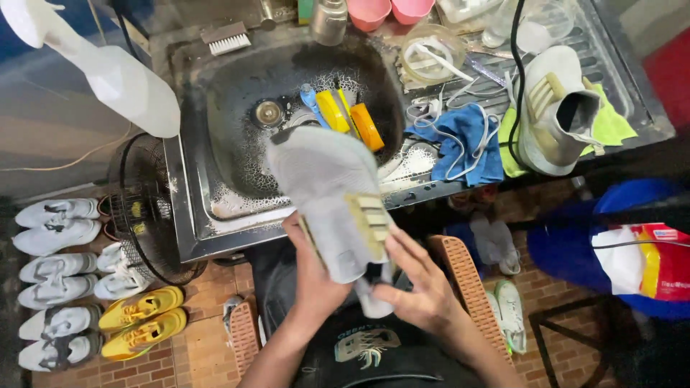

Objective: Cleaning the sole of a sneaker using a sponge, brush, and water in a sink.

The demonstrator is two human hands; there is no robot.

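A pale grey sneaker [327, 190] with beige side stripes is held over the front edge of a dark, soapy sink [230, 115], its toe pointing away from me. My left hand [310, 276] grips it from underneath near the heel. My right hand [420, 287] holds the heel end and the tongue from the right side. A matching sneaker [550, 108] lies on the draining board at the right. Yellow and orange brushes [345, 115] lie in the sink basin.
Blue cloth [467, 140] with white laces and a green cloth [611, 126] lie on the drainer. A fan [144, 208] stands on the brick floor at left, beside rows of white sneakers [57, 223] and a yellow pair [140, 320]. More shoes and a bag lie right.
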